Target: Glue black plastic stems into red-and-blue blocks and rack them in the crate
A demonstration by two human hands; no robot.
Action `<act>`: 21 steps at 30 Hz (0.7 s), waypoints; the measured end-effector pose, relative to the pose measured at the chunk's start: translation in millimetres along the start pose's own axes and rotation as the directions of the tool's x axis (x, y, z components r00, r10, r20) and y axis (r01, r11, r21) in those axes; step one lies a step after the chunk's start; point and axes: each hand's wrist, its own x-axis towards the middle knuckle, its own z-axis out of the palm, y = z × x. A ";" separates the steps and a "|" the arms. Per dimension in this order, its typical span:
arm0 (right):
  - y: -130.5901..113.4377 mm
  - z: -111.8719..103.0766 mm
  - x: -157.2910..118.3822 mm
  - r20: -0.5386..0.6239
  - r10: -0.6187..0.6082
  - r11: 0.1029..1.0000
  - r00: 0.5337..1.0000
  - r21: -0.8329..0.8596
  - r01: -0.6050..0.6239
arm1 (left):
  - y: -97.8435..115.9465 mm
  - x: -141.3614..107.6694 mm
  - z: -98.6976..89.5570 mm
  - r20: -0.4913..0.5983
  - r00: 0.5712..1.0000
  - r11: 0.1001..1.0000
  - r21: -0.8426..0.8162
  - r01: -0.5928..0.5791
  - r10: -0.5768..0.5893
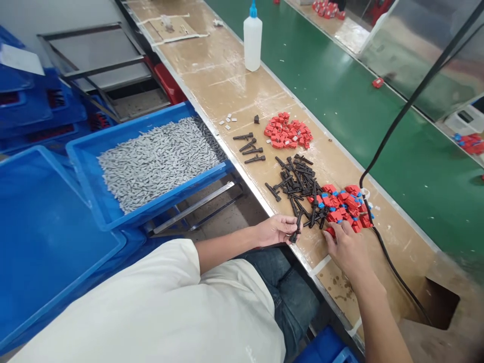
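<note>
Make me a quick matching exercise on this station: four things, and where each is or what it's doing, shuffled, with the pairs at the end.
Things:
1. Left hand
2. Right hand
3. White bottle
4. Grey pieces

Places or states:
A. Heaped in a blue tray
B. At the red-and-blue pile
C. Holding a black piece
D. Upright on the brown tabletop

Pairs: 1-C, 2-B, 3-D, 4-A

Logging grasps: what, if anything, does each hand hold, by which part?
Left hand: black part, around its middle. Right hand: at a red piece; grip unclear.
</note>
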 end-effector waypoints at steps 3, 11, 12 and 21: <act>0.8 -12.8 -11.1 -0.135 0.071 0.985 0.988 0.165 -0.048 | -2.5 0.2 3.6 -0.021 1.000 1.000 -0.010 -0.005 0.005; -50.3 -24.9 -73.2 0.114 0.620 0.135 0.776 0.959 -0.249 | -10.6 9.3 25.3 -0.054 0.995 0.980 -0.184 0.070 -0.082; -60.7 -18.7 -75.6 0.148 0.630 -0.001 0.763 0.982 -0.190 | -11.4 9.2 26.6 -0.055 0.995 0.978 -0.196 0.073 -0.085; -105.1 8.1 -84.4 0.383 0.599 -0.632 0.703 0.765 0.122 | -20.5 -6.4 23.2 -0.076 0.994 0.974 -0.216 0.065 -0.084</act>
